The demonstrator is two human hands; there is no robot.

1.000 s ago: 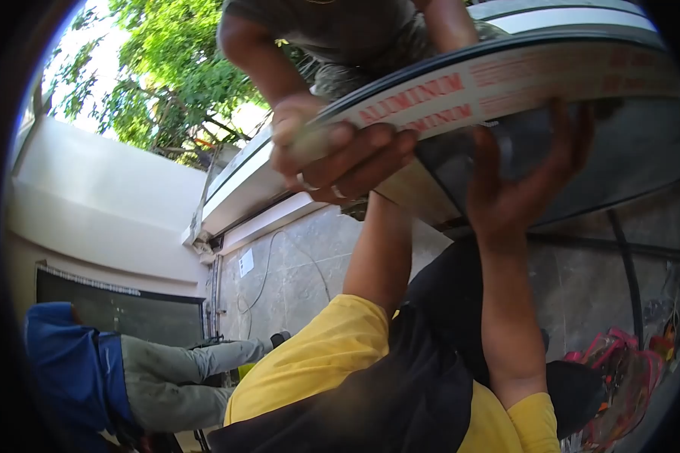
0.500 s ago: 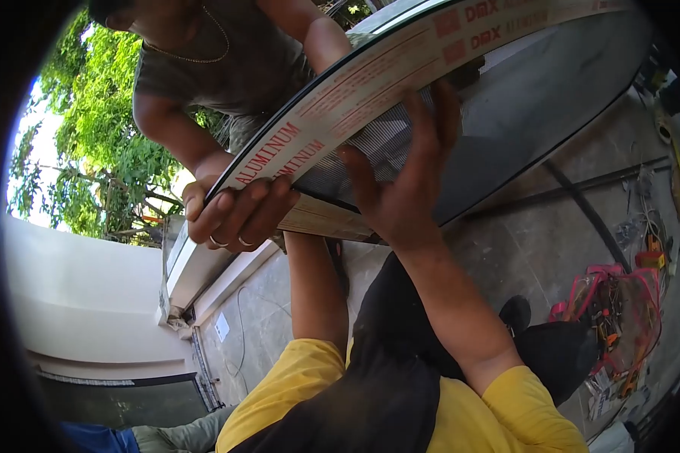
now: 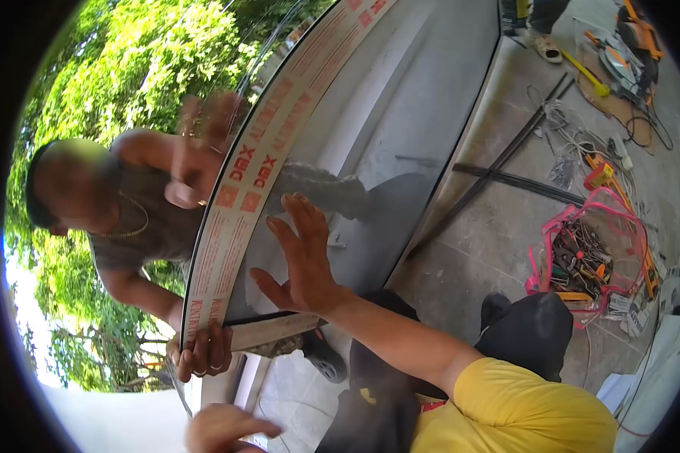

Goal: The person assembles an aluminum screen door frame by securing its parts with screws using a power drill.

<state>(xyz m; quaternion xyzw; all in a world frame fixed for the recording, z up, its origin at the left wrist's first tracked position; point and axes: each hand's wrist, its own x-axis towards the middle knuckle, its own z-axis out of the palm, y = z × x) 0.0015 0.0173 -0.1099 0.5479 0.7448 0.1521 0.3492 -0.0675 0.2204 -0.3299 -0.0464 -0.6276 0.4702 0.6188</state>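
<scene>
A large aluminum-framed panel [image 3: 423, 98] stands tilted in front of me. Printed protective tape [image 3: 261, 162] with red lettering covers its frame edge. My right hand [image 3: 307, 260] is raised over the grey face of the panel near this edge, fingers spread and holding nothing. Low in the view, my left hand [image 3: 223, 429] is smeared by motion, below the panel's lower corner. A co-worker's ringed hand [image 3: 205, 352] grips that corner. The co-worker's other hand [image 3: 193, 166] is blurred beside the outer edge of the frame.
The co-worker [image 3: 140, 215] leans in from the left, with trees behind. On the floor to the right lie crossed dark metal bars [image 3: 499, 170], a pink-edged clear bag [image 3: 593, 253] of tools, tangled cables and a yellow-handled tool [image 3: 588, 74]. Another person's shoe [image 3: 546, 48] shows at the top.
The panel now stands steeper in view. My left hand has come away from behind it to the bottom. My right hand has shifted left and down; the co-worker's upper hand has appeared beside the frame.
</scene>
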